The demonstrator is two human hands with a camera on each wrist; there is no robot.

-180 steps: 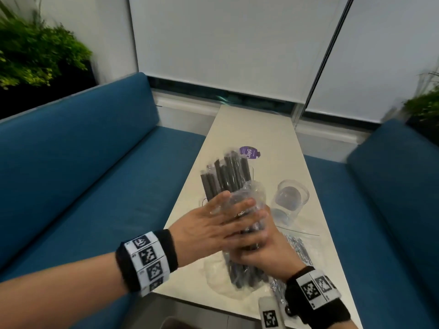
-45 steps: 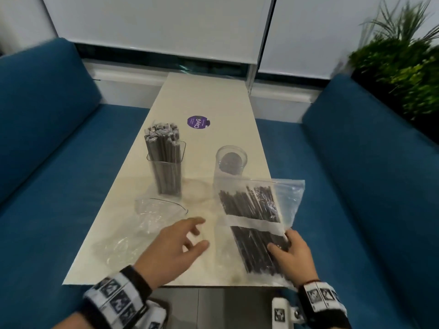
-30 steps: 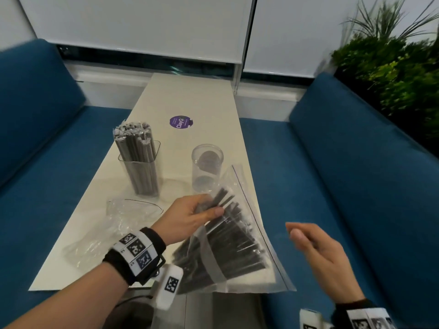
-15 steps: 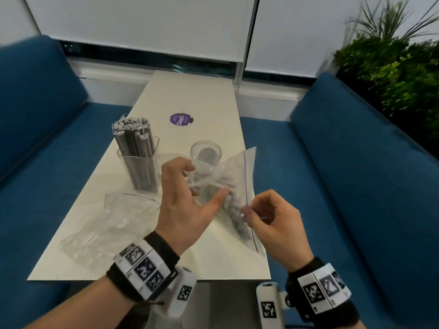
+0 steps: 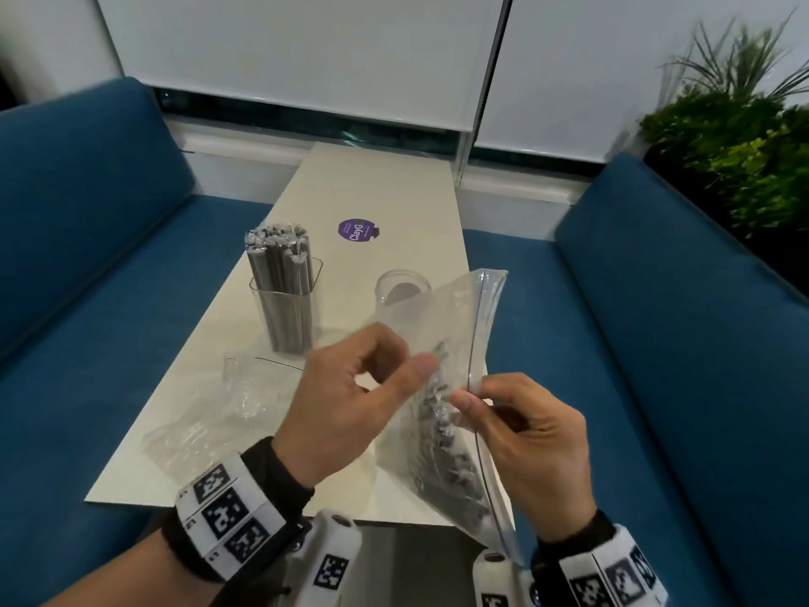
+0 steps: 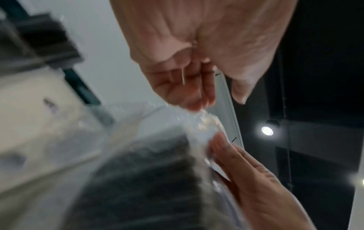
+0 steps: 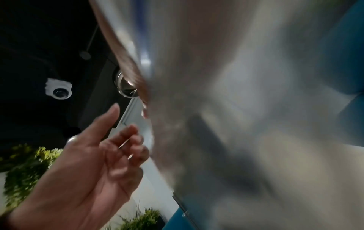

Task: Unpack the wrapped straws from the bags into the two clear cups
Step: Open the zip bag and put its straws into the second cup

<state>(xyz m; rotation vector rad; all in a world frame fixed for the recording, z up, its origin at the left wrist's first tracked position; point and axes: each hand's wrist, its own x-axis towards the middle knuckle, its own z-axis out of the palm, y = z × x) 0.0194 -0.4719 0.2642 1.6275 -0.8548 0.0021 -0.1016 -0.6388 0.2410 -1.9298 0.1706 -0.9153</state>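
Both hands hold a clear zip bag [image 5: 455, 326] of dark wrapped straws [image 5: 442, 457] upright over the table's near right corner. My left hand [image 5: 350, 400] pinches the bag's left wall near its mouth, thumb against fingers. My right hand [image 5: 525, 435] pinches the bag's right edge by the zip strip. In the left wrist view the bag [image 6: 138, 155] shows blurred between both hands. One clear cup [image 5: 286, 308] at left is packed with upright wrapped straws. The second clear cup [image 5: 400, 291] stands empty just behind the bag.
An empty crumpled clear bag [image 5: 219, 414] lies on the white table [image 5: 385, 190] left of my hands. A purple round sticker [image 5: 358, 230] sits further back. Blue sofa benches [image 5: 109, 300] flank the table. A green plant [image 5: 735, 138] stands at far right.
The left hand lifted the straw bag off the table and turned it upright. The right hand, half a second ago at its edge, still pinches it, and the bag mouth has risen slightly.
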